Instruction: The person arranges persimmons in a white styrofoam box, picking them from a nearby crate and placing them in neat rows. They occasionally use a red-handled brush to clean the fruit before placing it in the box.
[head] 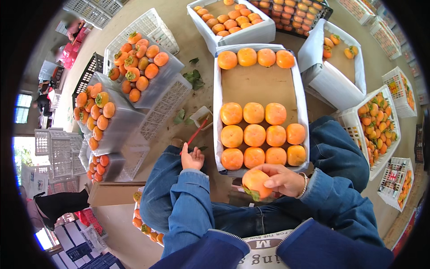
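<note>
My right hand (pixel 285 181) grips an orange persimmon (pixel 257 183) with a green calyx, just below the near edge of a paper-lined crate (pixel 218 117). Inside that crate, persimmons stand in rows: one row (pixel 247 57) along the far end and several nearer me, with bare brown cardboard between. Palm up over my left knee, my left hand (pixel 192 158) has its fingers slightly curled and holds no fruit. A thin red tool (pixel 197 133) reaches from beside its fingertips to a small white container (pixel 203 116); whether the fingers touch the tool is hard to tell.
Loose persimmons lie on plastic-covered crates (pixel 158 79) at the left. Beyond the central crate stands another lined one (pixel 215 38) with fruit. At the right are a lined crate (pixel 344 87) and a full white basket (pixel 396 134). Leaves (pixel 194 79) lie on the floor. A person (pixel 50 210) is at lower left.
</note>
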Demonstrator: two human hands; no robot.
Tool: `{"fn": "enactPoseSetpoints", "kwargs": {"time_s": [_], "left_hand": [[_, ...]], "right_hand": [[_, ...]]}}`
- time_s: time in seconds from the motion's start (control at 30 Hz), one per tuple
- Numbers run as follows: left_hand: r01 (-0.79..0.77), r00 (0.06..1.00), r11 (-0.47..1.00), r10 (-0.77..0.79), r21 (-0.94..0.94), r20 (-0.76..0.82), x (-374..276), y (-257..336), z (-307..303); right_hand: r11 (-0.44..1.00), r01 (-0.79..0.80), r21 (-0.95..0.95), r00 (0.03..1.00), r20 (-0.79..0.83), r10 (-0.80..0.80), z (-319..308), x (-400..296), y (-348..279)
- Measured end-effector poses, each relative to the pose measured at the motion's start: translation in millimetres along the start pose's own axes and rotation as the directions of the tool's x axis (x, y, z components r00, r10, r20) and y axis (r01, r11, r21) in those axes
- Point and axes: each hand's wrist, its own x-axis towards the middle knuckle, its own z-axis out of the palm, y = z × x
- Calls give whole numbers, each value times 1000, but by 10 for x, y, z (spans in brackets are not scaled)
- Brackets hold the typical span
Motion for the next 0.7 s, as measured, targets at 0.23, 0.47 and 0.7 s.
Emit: {"fn": "enactPoseSetpoints", "kwargs": {"time_s": [0.23, 0.47, 0.7], "left_hand": [[-100, 991, 969, 116, -226, 63, 205, 106, 346], [31, 1000, 963, -28, -268, 16, 667, 198, 503], [-75, 997, 994, 76, -75, 6, 827, 263, 604]], "right_hand": [[997, -72, -26, 997, 1, 72, -122, 76, -11], [993, -113, -27, 993, -37, 112, -119, 204, -71], [985, -174, 16, 975, -140, 175, -152, 320, -71]]}}
